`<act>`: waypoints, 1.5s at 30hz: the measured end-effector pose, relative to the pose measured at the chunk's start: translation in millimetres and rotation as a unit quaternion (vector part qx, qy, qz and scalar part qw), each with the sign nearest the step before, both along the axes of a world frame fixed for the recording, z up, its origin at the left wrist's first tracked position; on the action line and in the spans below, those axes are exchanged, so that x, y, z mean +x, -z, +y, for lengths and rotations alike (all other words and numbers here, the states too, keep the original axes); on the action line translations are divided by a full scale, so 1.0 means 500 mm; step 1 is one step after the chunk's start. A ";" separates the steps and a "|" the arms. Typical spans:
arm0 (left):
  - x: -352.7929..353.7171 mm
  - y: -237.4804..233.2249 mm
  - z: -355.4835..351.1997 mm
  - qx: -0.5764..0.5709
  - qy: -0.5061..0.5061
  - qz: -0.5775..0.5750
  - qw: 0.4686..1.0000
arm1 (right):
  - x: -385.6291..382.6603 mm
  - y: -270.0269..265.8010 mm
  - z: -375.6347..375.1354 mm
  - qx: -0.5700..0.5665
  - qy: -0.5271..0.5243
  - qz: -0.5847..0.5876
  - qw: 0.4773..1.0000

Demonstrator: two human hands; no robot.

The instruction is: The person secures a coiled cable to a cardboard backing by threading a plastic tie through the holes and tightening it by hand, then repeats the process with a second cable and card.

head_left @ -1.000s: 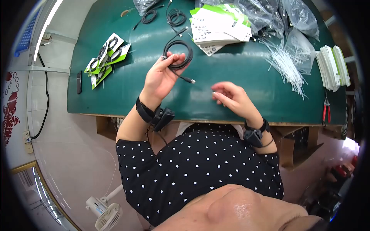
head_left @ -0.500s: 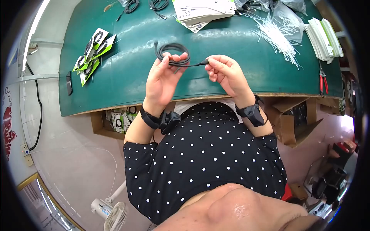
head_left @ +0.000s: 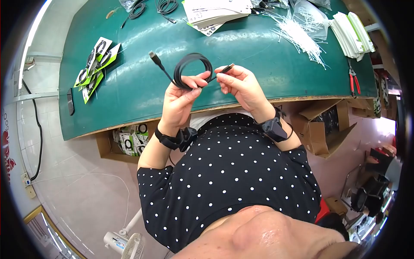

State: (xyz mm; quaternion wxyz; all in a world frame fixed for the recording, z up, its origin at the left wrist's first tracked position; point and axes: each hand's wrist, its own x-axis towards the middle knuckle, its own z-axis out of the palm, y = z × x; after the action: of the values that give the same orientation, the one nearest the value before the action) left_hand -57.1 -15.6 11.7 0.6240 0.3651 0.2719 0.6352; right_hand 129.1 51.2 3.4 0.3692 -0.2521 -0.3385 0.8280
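Note:
A black cable (head_left: 177,74) wound into a round coil is held over the near part of the green table. My left hand (head_left: 183,97) pinches the lower side of the coil between thumb and fingers. One plug end (head_left: 157,60) sticks up and to the left of the coil. At the coil's right side, my right hand (head_left: 241,86) grips the cable's other end between thumb and forefinger. That end's plug (head_left: 227,68) points up and to the right past the fingertips.
Several carded cables (head_left: 95,64) lie at the left, near a dark phone-like object (head_left: 70,102). Along the back are coiled cables (head_left: 166,6), stacked cards (head_left: 215,11), loose white cable ties (head_left: 302,39) and card bundles (head_left: 350,36). Red-handled pliers (head_left: 354,83) lie near the right edge.
The coil has turned and tightened in my left hand, and one plug now stands out at upper left. My right hand has moved slightly left, its plug end tilting upward.

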 end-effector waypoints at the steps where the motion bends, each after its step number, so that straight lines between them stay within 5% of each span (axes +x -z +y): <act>1: -0.002 -0.001 -0.001 -0.016 0.010 -0.010 1.000 | 0.000 0.000 0.000 -0.007 0.008 0.006 1.000; 11: -0.005 0.023 0.002 -0.187 0.060 -0.206 0.959 | -0.001 0.007 0.002 -0.040 0.029 -0.045 0.998; 19: 0.001 0.011 0.005 -0.233 0.029 -0.178 0.956 | 0.001 0.014 0.007 -0.017 0.039 -0.053 0.998; 22: -0.014 0.026 0.014 -0.206 0.040 -0.230 0.950 | -0.005 0.011 0.012 0.021 0.052 -0.039 0.998; 25: -0.011 0.024 0.021 -0.184 0.043 -0.223 0.956 | -0.024 -0.016 0.012 -0.067 0.147 0.006 0.987; 30: 0.027 0.027 0.037 -0.167 0.054 -0.131 0.976 | -0.031 -0.005 0.012 -0.076 0.137 0.009 0.988; 33: 0.030 0.040 0.054 -0.145 0.074 -0.117 0.980 | -0.019 0.029 0.017 -0.045 0.043 -0.001 0.998; 36: 0.042 0.034 0.068 -0.101 0.106 -0.120 0.982 | -0.021 0.032 0.025 0.017 0.095 -0.044 0.994; 39: 0.068 0.018 0.076 -0.059 -0.018 -0.002 0.998 | -0.032 0.022 0.027 0.050 0.154 -0.060 0.985; 41: 0.071 0.019 0.084 -0.058 -0.019 -0.031 0.998 | -0.039 0.011 0.031 0.054 0.222 -0.048 0.972; 45: 0.070 0.026 0.102 -0.049 0.001 -0.133 0.990 | -0.031 0.027 0.043 0.049 0.197 0.060 0.977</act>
State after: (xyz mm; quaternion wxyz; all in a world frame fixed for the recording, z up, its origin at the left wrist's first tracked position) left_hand -21.9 35.2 -1.2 0.6723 0.2466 0.2163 0.6637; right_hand 113.8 72.7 -10.2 0.5567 -0.2455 -0.2998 0.7349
